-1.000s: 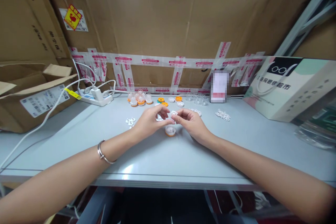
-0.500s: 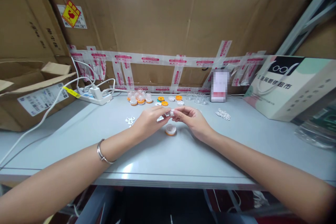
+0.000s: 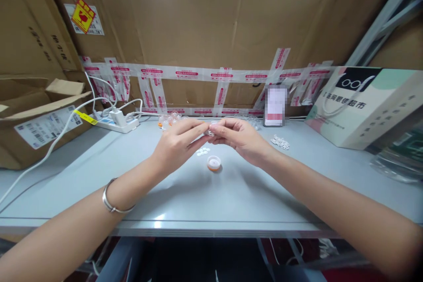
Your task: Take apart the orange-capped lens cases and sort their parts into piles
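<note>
My left hand [image 3: 178,143] and my right hand [image 3: 243,139] meet above the middle of the grey table [image 3: 198,202]. Between their fingertips is a small white part [image 3: 210,132], pinched from both sides and mostly covered by the fingers. Below the hands a round clear cup with an orange base [image 3: 214,163] stands on the table. Several small white discs [image 3: 202,152] lie just behind it, under the hands. A pile of flat white pieces [image 3: 280,142] is to the right of my right hand.
Clear and orange pieces [image 3: 170,119] stand at the back, partly hidden by my left hand. A power strip [image 3: 122,124] and open carton [image 3: 42,119] are left; a phone [image 3: 276,105], paper bag [image 3: 350,105] and clear plastic container [image 3: 401,154] are right.
Both hands have risen slightly and moved closer together around the white part. They now cover the orange and white rings at the back, and the small discs below them show.
</note>
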{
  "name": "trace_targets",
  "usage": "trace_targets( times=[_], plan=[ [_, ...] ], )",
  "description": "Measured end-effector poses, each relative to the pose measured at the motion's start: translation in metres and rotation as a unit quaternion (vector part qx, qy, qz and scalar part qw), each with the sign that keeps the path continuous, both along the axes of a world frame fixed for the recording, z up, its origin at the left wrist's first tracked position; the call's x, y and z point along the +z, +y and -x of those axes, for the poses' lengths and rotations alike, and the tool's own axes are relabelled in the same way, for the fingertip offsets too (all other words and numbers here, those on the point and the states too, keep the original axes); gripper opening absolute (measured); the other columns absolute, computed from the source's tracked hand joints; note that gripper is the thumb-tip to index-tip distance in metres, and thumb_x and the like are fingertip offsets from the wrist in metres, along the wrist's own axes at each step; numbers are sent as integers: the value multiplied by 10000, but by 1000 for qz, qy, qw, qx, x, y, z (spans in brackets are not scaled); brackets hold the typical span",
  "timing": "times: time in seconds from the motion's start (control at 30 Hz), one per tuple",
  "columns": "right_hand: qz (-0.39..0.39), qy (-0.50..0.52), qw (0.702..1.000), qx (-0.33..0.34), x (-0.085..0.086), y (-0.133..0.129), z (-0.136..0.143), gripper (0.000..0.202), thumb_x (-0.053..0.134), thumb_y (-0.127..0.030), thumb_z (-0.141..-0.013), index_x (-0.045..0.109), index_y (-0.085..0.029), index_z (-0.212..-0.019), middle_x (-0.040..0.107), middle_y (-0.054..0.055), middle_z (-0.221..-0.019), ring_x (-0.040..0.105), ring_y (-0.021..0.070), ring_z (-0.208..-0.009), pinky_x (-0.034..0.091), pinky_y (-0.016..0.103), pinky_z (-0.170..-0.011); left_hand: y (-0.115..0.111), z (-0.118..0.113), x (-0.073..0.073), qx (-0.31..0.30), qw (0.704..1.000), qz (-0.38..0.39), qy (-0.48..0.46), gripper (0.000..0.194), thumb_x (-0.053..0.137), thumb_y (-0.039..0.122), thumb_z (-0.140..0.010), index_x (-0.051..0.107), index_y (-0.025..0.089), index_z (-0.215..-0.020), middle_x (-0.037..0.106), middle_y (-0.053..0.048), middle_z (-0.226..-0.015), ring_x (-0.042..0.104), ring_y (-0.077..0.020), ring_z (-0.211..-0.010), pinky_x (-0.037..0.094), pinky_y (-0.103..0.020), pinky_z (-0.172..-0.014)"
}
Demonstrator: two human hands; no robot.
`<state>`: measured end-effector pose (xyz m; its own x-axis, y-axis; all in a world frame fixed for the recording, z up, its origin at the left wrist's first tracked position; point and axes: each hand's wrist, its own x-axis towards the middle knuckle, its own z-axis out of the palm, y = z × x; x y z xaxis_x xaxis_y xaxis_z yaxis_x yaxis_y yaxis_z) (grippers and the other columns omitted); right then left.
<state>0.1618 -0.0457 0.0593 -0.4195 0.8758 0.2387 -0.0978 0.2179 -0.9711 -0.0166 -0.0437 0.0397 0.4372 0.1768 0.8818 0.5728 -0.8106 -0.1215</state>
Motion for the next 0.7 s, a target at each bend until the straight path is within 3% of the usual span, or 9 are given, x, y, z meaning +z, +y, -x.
trace_targets(
  times=[0.13, 0.27, 0.7],
  plan=[
    [-48, -21, 998, -19, 9, -4, 1, 167, 655, -325, -711, 624, -161, -720, 628, -7, -687, 594, 94, -689, 489, 252, -707, -2, 1, 4, -18, 1000, -12, -18, 232, 545, 151, -820, 579, 208, -1043, 615, -45, -941, 581, -126, -838, 506, -268, -763],
    [-45, -17, 999, -21, 4, -10, -3, 154, 631, -321, -733, 621, -170, -705, 631, -7, -700, 603, 101, -695, 496, 266, -713, -4, -2, -1, -44, 999, -13, -1, 299, 563, 94, -795, 562, 191, -1078, 621, -52, -935, 586, -123, -835, 510, -253, -759],
    [94, 50, 994, -30, -24, -5, -6, 157, 652, -324, -698, 617, -172, -693, 646, -7, -673, 614, 97, -647, 504, 263, -711, 6, -10, -21, -77, 997, 30, 8, 251, 515, 117, -822, 568, 166, -1062, 639, -69, -872, 598, -129, -783, 512, -251, -693]
  ],
)
